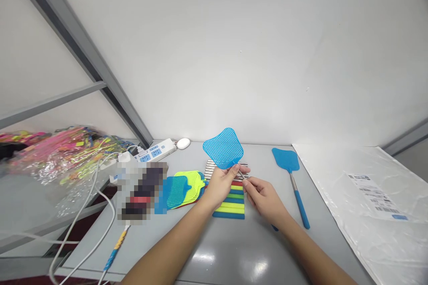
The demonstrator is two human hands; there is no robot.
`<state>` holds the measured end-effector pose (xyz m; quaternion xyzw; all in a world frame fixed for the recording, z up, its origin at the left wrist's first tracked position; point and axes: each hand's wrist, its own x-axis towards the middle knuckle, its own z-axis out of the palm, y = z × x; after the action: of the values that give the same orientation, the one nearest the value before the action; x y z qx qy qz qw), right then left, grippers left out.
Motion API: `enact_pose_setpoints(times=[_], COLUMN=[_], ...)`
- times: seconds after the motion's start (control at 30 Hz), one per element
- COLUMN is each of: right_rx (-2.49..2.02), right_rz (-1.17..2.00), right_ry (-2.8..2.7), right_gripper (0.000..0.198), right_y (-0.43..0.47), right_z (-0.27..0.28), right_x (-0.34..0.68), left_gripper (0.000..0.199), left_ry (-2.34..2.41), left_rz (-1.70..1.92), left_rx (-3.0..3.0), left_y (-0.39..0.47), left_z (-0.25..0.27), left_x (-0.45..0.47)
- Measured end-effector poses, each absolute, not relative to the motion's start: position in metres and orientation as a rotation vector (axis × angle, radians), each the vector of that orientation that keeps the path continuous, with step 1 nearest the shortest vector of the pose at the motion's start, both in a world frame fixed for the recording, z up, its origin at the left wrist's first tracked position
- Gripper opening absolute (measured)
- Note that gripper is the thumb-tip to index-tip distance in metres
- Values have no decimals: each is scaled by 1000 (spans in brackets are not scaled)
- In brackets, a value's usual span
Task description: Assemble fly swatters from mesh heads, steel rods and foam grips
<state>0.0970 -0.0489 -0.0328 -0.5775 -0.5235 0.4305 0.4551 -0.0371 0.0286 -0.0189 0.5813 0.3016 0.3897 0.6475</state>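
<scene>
A blue fly swatter is held up over the middle of the table, its mesh head tilted. My left hand pinches it at the neck, just under the head. Its thin metal rod runs to my right hand, whose thumb and fingers are closed on it. A blue tip shows below my right wrist; whether it belongs to this swatter is hidden. Beneath my hands lie several metal rods and a row of yellow, green and blue handle grips. Another blue fly swatter lies to the right.
Left of my hands is a stack of blue and yellow swatter heads. Beyond it are a blurred-out phone, white cables, a power strip and a white mouse-like object. A white plastic package covers the right side.
</scene>
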Motion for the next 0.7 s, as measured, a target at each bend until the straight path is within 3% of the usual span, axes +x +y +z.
enact_pose_setpoints(times=[0.5, 0.7], right_rx=[-1531, -1582], right_rz=[816, 793], right_ry=[-1654, -1669], right_gripper=[42, 38], right_y=[-55, -58], right_z=[-24, -24], right_x=[95, 101], left_gripper=[34, 35], left_ry=[749, 765], left_rz=[1422, 1380], left_rx=[968, 1016], left_y=[67, 53], left_z=[-10, -17], left_x=[-59, -48])
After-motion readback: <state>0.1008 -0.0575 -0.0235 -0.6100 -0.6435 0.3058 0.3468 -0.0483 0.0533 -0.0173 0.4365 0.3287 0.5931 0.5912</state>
